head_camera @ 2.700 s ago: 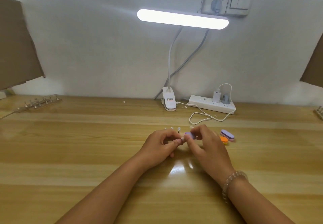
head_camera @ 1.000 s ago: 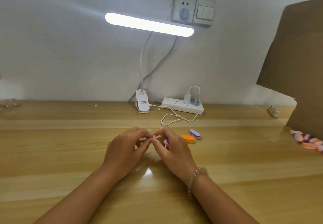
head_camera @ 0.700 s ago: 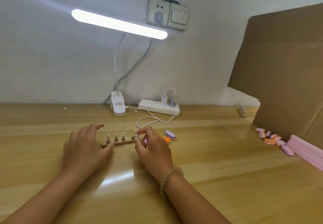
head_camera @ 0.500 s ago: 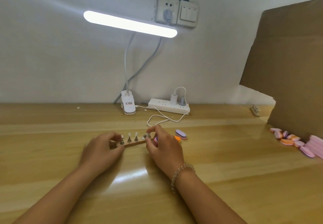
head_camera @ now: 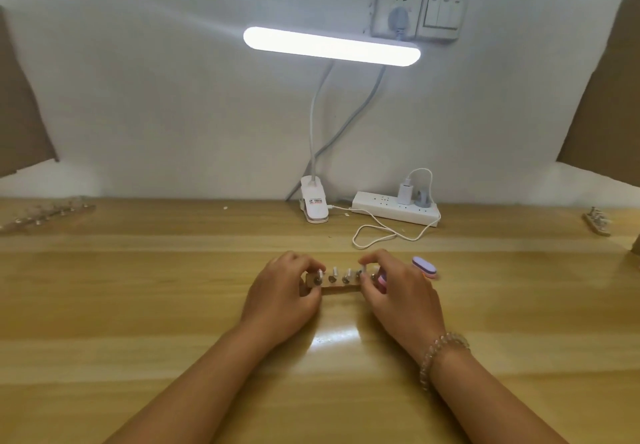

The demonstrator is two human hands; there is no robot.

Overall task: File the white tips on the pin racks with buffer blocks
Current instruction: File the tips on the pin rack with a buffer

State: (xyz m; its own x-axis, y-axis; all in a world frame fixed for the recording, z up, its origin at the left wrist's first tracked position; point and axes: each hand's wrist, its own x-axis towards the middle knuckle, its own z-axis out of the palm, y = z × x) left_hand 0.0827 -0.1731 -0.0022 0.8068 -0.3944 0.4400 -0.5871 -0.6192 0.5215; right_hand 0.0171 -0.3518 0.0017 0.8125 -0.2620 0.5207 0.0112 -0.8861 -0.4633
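Now we have the pin rack [head_camera: 341, 290] on the bench [head_camera: 138, 305] between our fingers, left hand [head_camera: 284, 293] gripping its left end, right hand [head_camera: 401, 293] pinching a pink buffer block [head_camera: 382, 279] at its right end, block off the white tips [head_camera: 335, 272], so filing this rack looks mostly ahead.

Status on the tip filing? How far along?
Done: tips too small to judge. In hand: left hand grips the centre pin rack, right hand holds a buffer block at its right end. Left: that rack's tips, likely the far-left rack and far-right rack too.
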